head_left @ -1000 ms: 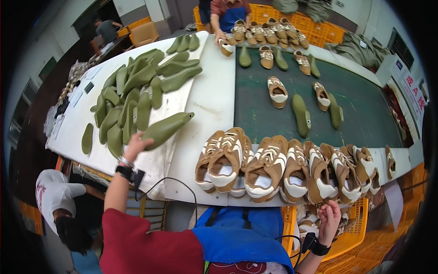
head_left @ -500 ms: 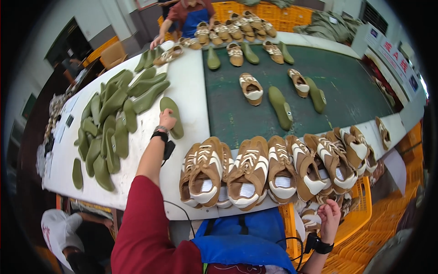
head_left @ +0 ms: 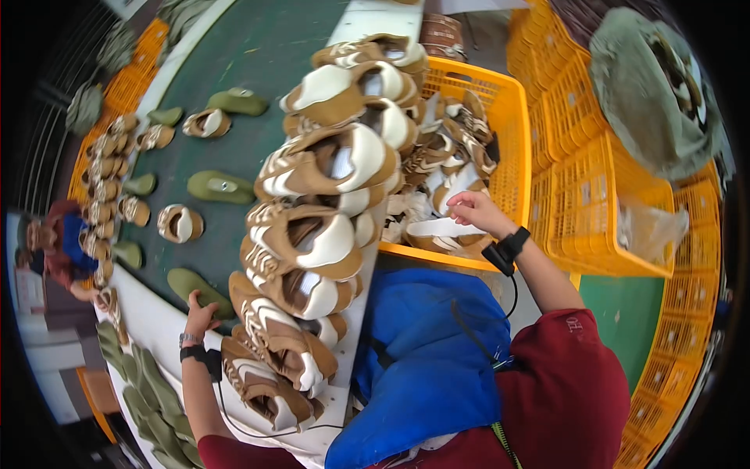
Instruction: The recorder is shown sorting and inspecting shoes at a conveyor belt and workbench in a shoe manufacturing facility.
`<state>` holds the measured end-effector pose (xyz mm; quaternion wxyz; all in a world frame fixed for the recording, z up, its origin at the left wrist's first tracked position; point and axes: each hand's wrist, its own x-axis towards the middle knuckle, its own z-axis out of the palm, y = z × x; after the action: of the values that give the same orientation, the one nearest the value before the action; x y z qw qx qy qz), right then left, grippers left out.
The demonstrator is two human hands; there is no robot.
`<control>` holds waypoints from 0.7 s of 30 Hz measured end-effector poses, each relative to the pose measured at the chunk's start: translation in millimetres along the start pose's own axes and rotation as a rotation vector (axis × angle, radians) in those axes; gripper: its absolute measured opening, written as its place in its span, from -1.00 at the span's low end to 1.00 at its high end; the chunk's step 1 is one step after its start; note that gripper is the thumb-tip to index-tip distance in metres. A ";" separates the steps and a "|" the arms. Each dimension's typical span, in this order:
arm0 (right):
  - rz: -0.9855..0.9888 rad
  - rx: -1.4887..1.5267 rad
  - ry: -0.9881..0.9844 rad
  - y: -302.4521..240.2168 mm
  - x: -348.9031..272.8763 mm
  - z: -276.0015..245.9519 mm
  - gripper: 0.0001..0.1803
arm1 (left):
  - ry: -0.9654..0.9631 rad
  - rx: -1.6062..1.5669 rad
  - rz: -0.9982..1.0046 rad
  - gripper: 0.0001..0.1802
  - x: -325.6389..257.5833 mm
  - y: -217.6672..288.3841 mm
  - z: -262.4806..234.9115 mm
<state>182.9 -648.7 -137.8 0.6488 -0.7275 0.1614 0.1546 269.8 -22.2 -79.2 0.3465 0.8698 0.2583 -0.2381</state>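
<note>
Resting on: the left hand lies with loose fingers on a green insole, at the belt's edge, 8 o'clock.
Right hand: curled narrow over the pale shoe uppers inside the yellow crate, 2 o'clock; grip unclear.
Between: a row of tan slippers.

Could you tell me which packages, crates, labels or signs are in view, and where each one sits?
Yellow crate: beside the table, under the right hand; slatted plastic, full of shoe uppers.
Stacked yellow crates: further right; slatted plastic.
Clear plastic bag: on those crates; crumpled.
Orange crates: far side of the green belt.
No labels, signs or screens readable as such.
</note>
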 end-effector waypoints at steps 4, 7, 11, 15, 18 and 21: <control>0.118 -0.069 0.013 53.0 41.7 -42.0 -0.81 | -0.168 -0.165 -0.137 -0.32 -24.9 25.4 -17.7; 0.170 -0.559 -0.057 97.4 86.0 -69.5 -0.73 | -0.041 -0.093 -0.012 -0.38 -73.0 38.1 -36.4; 0.431 -1.125 -0.313 170.8 121.9 -72.1 -0.45 | 0.114 -0.267 0.230 -0.47 -176.0 52.7 -26.7; 0.481 -1.118 0.138 215.8 111.3 -43.7 -0.18 | 0.257 -0.307 0.189 -0.48 -270.5 69.7 31.4; 0.564 -0.696 0.309 222.3 100.1 -24.5 -0.11 | 0.078 -0.351 0.272 -0.58 -317.0 79.2 84.4; 0.706 -0.973 0.351 218.9 94.4 -19.0 -0.13 | -0.083 -0.510 0.244 -0.57 -330.5 81.2 128.7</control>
<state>172.9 -694.0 -372.4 0.1171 -0.8570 0.4073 0.2933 40.4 -260.4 72.6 0.5905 0.7687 0.1889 -0.1572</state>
